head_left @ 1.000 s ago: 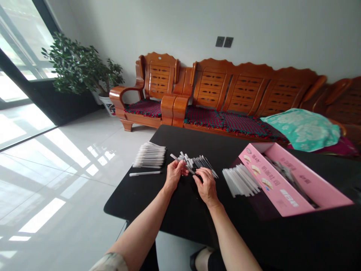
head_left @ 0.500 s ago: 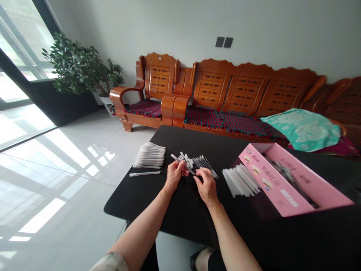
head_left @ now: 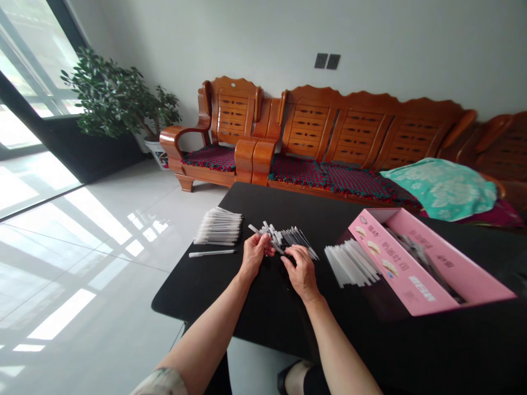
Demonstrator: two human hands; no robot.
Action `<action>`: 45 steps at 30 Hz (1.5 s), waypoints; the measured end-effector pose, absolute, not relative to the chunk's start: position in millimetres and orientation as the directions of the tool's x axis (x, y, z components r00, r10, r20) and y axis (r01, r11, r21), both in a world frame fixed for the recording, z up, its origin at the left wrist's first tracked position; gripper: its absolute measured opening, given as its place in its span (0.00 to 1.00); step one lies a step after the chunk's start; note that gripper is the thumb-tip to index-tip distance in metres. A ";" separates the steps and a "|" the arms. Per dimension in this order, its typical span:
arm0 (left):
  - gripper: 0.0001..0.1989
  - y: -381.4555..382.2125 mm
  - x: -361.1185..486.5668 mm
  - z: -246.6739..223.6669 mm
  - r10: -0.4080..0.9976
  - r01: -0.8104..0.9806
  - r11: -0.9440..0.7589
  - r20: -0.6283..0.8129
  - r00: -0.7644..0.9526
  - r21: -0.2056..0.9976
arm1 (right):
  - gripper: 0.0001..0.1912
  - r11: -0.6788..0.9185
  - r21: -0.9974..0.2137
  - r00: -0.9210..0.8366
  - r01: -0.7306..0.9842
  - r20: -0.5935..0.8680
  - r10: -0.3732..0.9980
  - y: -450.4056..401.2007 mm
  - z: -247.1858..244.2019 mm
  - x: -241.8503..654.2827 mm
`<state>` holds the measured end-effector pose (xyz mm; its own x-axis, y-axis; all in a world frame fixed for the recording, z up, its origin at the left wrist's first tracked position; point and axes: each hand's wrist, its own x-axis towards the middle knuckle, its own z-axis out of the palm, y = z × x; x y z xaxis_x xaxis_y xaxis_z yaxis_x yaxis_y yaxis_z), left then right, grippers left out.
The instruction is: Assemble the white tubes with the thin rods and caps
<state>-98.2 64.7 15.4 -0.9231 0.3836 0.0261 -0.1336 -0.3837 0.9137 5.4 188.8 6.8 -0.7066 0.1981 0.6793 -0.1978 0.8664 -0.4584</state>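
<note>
My left hand [head_left: 256,253] is closed around a slim pen with a pale barrel [head_left: 253,229], which slants from upper left down to the right. At the pen's lower right end, the fingers of my right hand [head_left: 302,271] pinch it; that tip is partly hidden. Just beyond my hands lie a small heap of white pen caps [head_left: 272,232] and a row of thin dark refills with pointed tips [head_left: 300,239]. Left of them is a stack of capped pens [head_left: 219,226], with a single pen [head_left: 212,253] lying apart in front. Empty translucent barrels [head_left: 353,263] are spread to the right.
A pink open box [head_left: 385,269] with dark and grey things inside stands at the right of the black table [head_left: 263,307]. Behind the table is a wooden sofa [head_left: 313,120] with a turquoise cloth [head_left: 447,186]. A potted plant [head_left: 119,99] stands by the glass door.
My right fingertips have shifted very slightly left along the pen. Everything else stays where it was.
</note>
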 end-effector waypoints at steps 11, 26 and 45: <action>0.24 59.2 -105.0 15.8 0.258 -0.117 -0.421 -0.005 -0.966 0.900 | 0.04 0.910 -0.407 -0.639 -0.082 0.722 0.265 200.8 1.7 8.0; 0.23 62.9 -99.2 15.3 0.369 -0.127 -0.380 0.024 -0.929 0.916 | 0.10 0.902 -0.387 -0.691 -0.190 0.705 0.157 191.3 9.1 5.1; 0.22 57.4 -91.1 26.9 0.585 -0.177 -0.394 0.098 -0.805 0.902 | 0.14 0.893 -0.439 -0.587 -0.100 0.751 0.303 198.7 14.5 13.8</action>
